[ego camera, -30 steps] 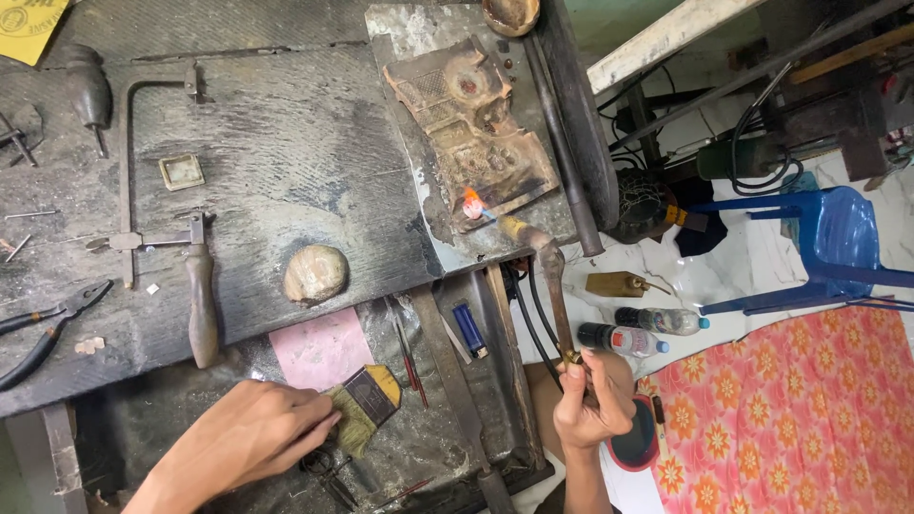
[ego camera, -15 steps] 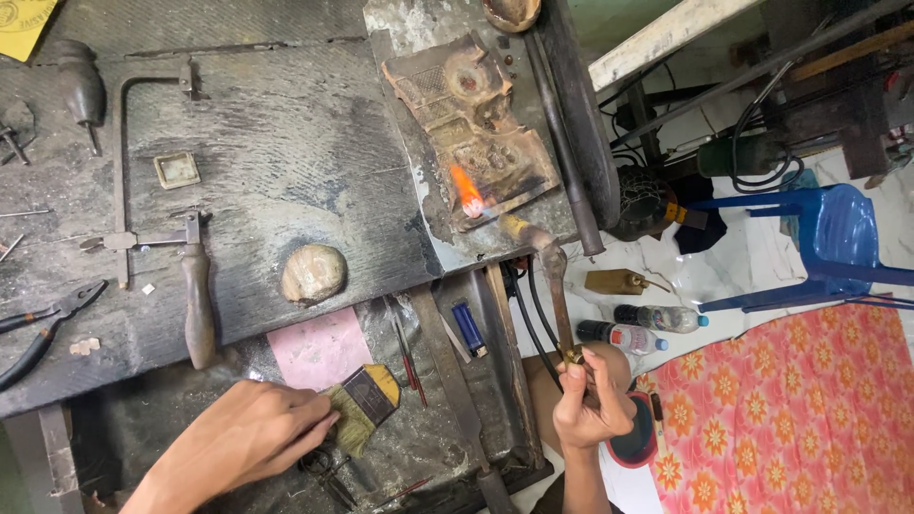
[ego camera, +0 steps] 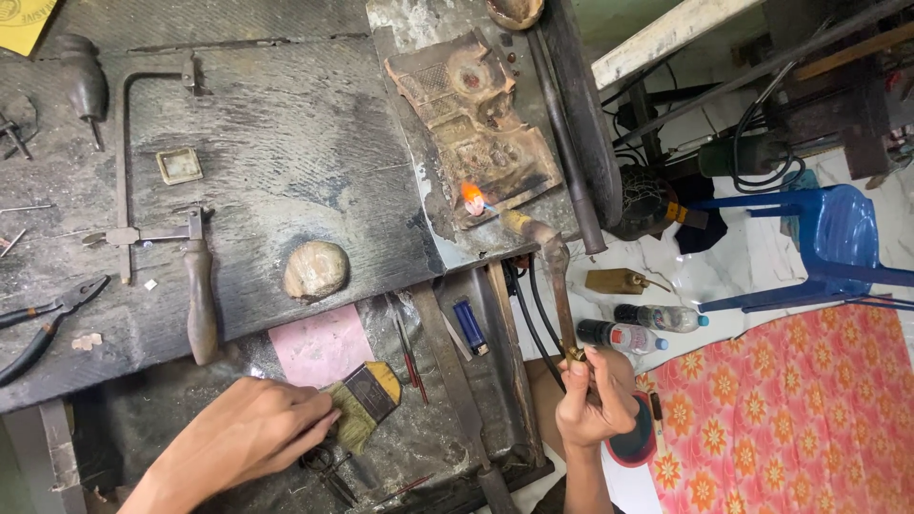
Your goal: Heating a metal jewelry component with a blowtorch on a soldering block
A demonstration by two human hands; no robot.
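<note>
At the far left edge of the dark workbench [ego camera: 286, 124] lie black pliers [ego camera: 43, 319], and beside them a jeweller's saw frame [ego camera: 157, 224] with a wooden handle. A little to the right a rounded pale stone [ego camera: 315, 269] sits near the bench edge. Below it, in the lower tray, the left hand [ego camera: 243, 438] is closed around the handle end of a flat brush [ego camera: 367, 400], which lies next to a pink sheet [ego camera: 319, 345]. Further right, a blue lighter [ego camera: 470, 326] rests in the tray. On the charred soldering block [ego camera: 476, 128] a small orange flame [ego camera: 472, 198] burns at the block's lower edge, coming from the tip of the torch [ego camera: 550, 262]. The right hand [ego camera: 592, 405] grips the torch's lower stem firmly, fingers wrapped around it. I judge that the heating step is now in hand. The next move asks for a steady flame on 1 spot, and the brush hand must keep away from the heat.
</note>
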